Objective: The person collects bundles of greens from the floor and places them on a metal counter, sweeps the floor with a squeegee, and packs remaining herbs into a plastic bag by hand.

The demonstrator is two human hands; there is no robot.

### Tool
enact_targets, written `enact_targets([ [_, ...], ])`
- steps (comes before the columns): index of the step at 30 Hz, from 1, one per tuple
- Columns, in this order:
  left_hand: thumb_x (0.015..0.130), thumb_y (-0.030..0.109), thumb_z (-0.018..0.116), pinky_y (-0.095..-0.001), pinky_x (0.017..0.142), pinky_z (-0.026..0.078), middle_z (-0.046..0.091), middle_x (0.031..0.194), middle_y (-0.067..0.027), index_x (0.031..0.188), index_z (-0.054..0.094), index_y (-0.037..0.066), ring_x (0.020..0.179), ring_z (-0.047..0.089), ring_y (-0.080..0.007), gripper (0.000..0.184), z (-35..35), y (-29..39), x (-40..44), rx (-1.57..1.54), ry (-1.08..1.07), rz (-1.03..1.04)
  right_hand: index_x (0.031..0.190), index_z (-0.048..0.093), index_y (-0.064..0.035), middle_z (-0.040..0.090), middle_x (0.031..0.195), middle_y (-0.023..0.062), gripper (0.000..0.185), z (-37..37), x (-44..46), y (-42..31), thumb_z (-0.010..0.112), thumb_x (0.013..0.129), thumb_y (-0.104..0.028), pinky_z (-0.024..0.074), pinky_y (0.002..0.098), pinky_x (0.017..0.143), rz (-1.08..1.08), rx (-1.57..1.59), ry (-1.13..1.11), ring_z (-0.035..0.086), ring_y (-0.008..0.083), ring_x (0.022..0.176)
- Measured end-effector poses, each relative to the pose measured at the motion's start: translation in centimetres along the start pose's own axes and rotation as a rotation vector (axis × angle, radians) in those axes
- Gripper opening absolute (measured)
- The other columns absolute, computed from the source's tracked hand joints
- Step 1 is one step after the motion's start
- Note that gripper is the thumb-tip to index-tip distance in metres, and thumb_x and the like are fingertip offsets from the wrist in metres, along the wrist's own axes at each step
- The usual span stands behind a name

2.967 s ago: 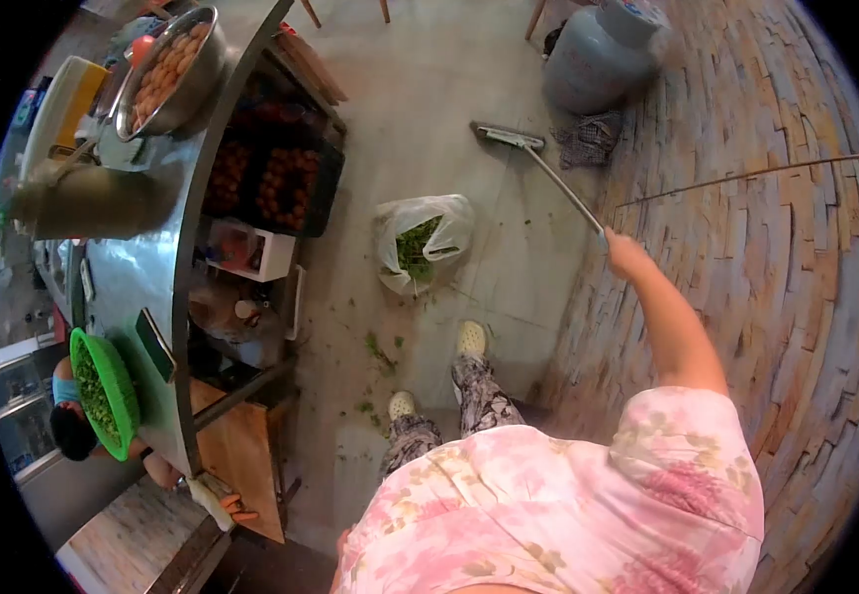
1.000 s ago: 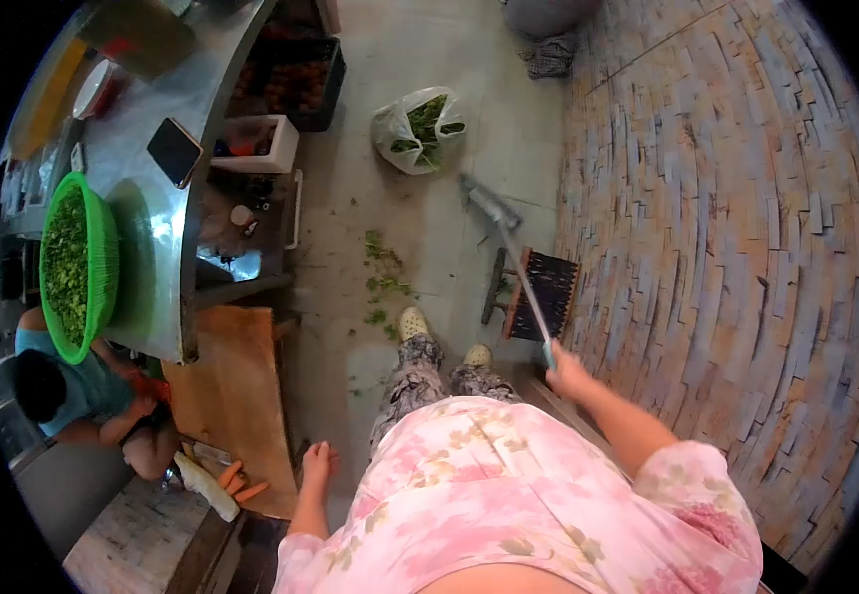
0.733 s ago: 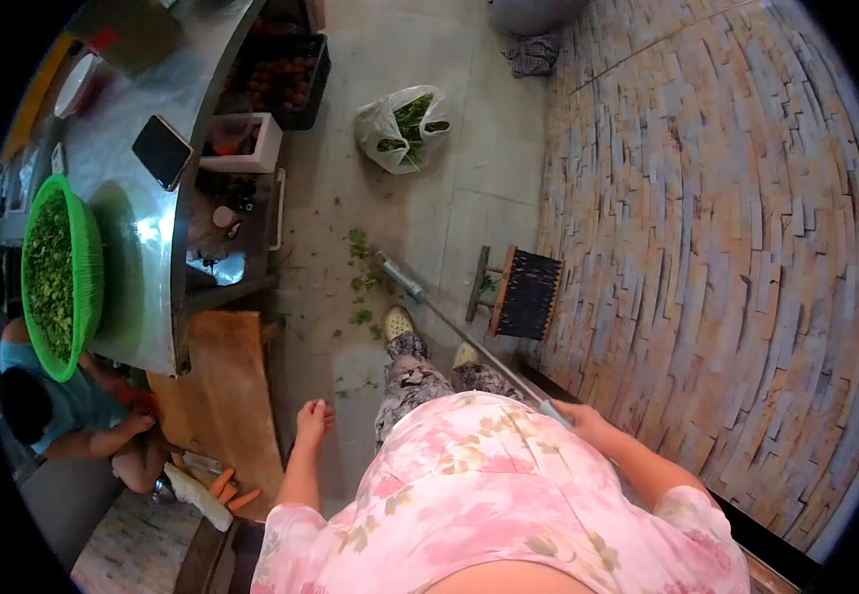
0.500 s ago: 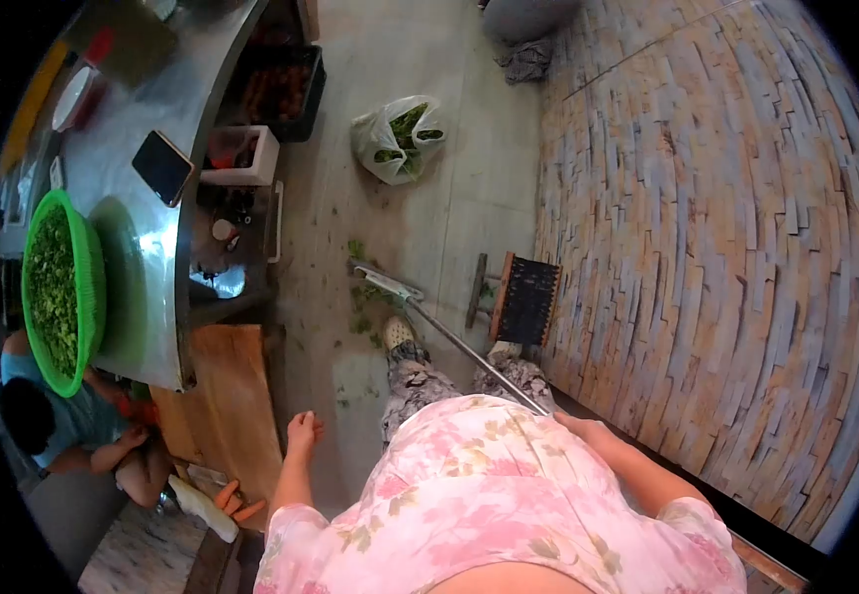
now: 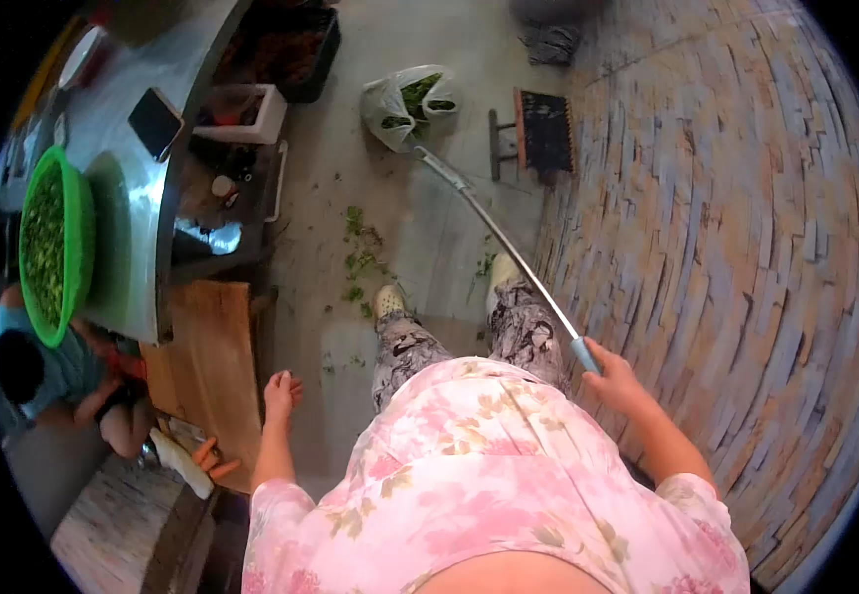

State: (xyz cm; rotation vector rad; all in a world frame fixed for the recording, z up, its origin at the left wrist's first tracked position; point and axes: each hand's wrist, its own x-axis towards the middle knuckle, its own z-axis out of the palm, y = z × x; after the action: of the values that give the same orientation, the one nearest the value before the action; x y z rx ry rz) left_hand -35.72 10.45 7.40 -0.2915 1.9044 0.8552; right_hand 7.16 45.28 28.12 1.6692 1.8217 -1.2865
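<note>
My right hand grips the grey-blue end of a mop with a thin metal pole and a narrow flat head. The head points away from me and its tip ends at a white plastic bag of green leaves; I cannot tell if they touch. My left hand hangs beside the wooden board, its fingers loosely bent and holding nothing. Scattered green leaves lie on the floor ahead of my shoes. A low stool with a dark top stands to the right of the bag.
To the left, a metal counter carries a green basket of chopped greens and a phone. Below it are crates and a wooden board. A person sits at far left near some carrots. A stone-patterned surface fills the right side.
The mop head has swung forward from the leaves towards the bag. My right hand has come out from my side with the handle. The stool is now farther ahead, beside the bag.
</note>
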Motion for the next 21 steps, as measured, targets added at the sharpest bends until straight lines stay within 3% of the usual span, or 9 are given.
enact_targets([
  [1,0.088,0.023,0.043,-0.0293,0.059,0.047,0.056,0.085,-0.0089,0.104,0.047,0.000,0.069,0.056,-0.0164,0.029,0.7,-1.0,-1.0,-0.036,0.033,-0.004,0.129,0.033,-0.0088,0.056,0.079,0.0075,0.061,-1.4,1.0,0.1,0.053,0.072,-0.007,0.0429,0.0270,0.051,0.092,-0.014,-0.056,0.050,0.0118,0.055],
  [7,0.085,0.021,0.047,-0.0283,0.052,0.046,0.057,0.076,-0.0096,0.097,0.053,0.001,0.063,0.056,-0.0167,0.024,7.0,-17.2,-11.4,-0.298,0.261,-0.150,0.131,0.028,-0.0105,0.057,0.085,0.0155,0.065,-8.6,10.2,8.7,0.053,0.071,-0.004,0.0456,0.0316,0.053,-0.057,-0.325,-0.050,0.057,0.0207,0.060],
  [10,0.084,0.024,0.049,-0.0314,0.054,0.046,0.058,0.074,-0.0105,0.091,0.055,0.001,0.064,0.056,-0.0191,0.024,14.8,-23.4,-18.1,-0.193,0.165,-0.370,0.133,0.021,-0.0107,0.057,0.085,0.0186,0.070,-11.0,13.7,10.3,0.054,0.072,-0.003,0.0470,0.0349,0.051,0.089,-0.295,-0.206,0.059,0.0243,0.062],
  [11,0.083,0.024,0.050,-0.0325,0.054,0.046,0.059,0.074,-0.0108,0.090,0.056,0.001,0.064,0.057,-0.0199,0.024,17.0,-25.4,-19.6,-0.162,0.123,-0.445,0.133,0.022,-0.0117,0.057,0.087,0.0184,0.070,-11.0,15.6,11.8,0.054,0.071,-0.003,0.0473,0.0349,0.053,0.026,-0.345,-0.202,0.059,0.0245,0.064],
  [13,0.082,0.025,0.051,-0.0340,0.064,0.046,0.061,0.080,-0.0123,0.090,0.057,-0.001,0.070,0.058,-0.0243,0.027,20.5,-30.9,-20.8,0.292,-0.026,-0.070,0.133,0.023,-0.0135,0.057,0.089,0.0179,0.071,-10.6,19.0,14.6,0.054,0.070,-0.004,0.0479,0.0349,0.058,-0.106,-0.453,-0.202,0.059,0.0251,0.068],
  [16,0.080,0.022,0.054,-0.0316,0.068,0.046,0.061,0.081,-0.0114,0.095,0.058,-0.001,0.072,0.058,-0.0213,0.028,23.9,-30.5,-22.9,0.306,0.020,0.064,0.132,0.023,-0.0118,0.056,0.097,0.0216,0.069,-10.2,21.4,12.7,0.053,0.071,-0.005,0.0466,0.0362,0.068,0.125,-0.355,-0.225,0.058,0.0307,0.082],
  [19,0.081,0.020,0.053,-0.0287,0.065,0.045,0.061,0.081,-0.0096,0.096,0.057,-0.001,0.071,0.058,-0.0173,0.026,25.5,-24.6,-25.3,0.197,0.127,0.013,0.132,0.023,-0.0102,0.054,0.100,0.0237,0.067,-10.0,21.8,15.2,0.053,0.072,-0.005,0.0450,0.0367,0.073,0.025,-0.535,-0.175,0.057,0.0333,0.088],
  [20,0.082,0.019,0.052,-0.0277,0.063,0.045,0.061,0.081,-0.0088,0.095,0.057,-0.001,0.070,0.057,-0.0159,0.024,25.8,-23.1,-25.9,0.134,0.166,-0.027,0.132,0.022,-0.0141,0.057,0.087,0.0239,0.065,-9.5,23.4,19.6,0.047,0.073,-0.002,0.0464,0.0378,0.055,-0.154,-0.563,-0.099,0.059,0.0331,0.070],
  [21,0.083,0.019,0.052,-0.0268,0.064,0.046,0.061,0.085,-0.0093,0.099,0.055,0.000,0.072,0.057,-0.0156,0.025,25.7,-22.7,-26.1,-0.009,0.150,-0.085,0.131,0.024,-0.0133,0.057,0.084,0.0231,0.064,-9.0,23.7,22.6,0.047,0.073,-0.003,0.0458,0.0371,0.052,-0.255,-0.551,-0.076,0.059,0.0315,0.066],
])
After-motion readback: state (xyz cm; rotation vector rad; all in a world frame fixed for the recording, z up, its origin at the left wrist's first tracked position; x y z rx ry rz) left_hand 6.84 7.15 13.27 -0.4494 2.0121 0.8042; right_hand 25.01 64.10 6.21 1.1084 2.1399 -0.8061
